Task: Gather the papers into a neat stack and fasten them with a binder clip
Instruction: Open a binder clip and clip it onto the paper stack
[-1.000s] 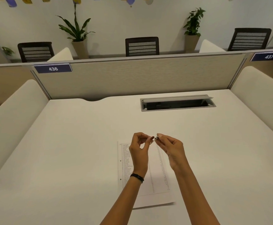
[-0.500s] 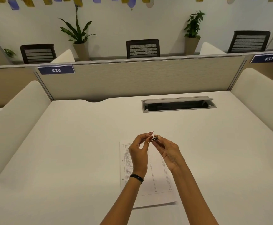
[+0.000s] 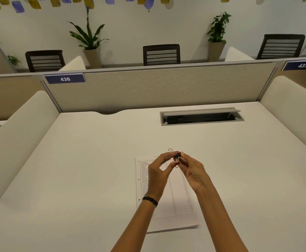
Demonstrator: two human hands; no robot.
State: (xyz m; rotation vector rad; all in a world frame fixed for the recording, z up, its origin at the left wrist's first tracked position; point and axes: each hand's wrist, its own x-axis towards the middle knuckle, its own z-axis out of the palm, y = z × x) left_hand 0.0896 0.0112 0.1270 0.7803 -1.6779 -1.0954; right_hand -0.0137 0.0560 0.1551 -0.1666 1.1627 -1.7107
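Note:
A small black binder clip point(image 3: 177, 155) with wire handles is held in the air above the top edge of the papers. My left hand point(image 3: 158, 176) pinches it from the left and my right hand point(image 3: 194, 171) pinches it from the right. One wire handle sticks up, the other points down. The papers point(image 3: 177, 202), printed with columns of small text, lie in a stack on the white desk point(image 3: 86, 170) under both hands. My forearms cover part of the stack.
An open grey cable tray point(image 3: 201, 117) is set into the desk behind the papers. A beige partition point(image 3: 157, 86) with label 436 closes the back, and padded white side panels point(image 3: 21, 131) flank the desk.
Both hands stayed over the top of the papers. The clip has turned between my fingers, and its wire handles now stand spread up and down.

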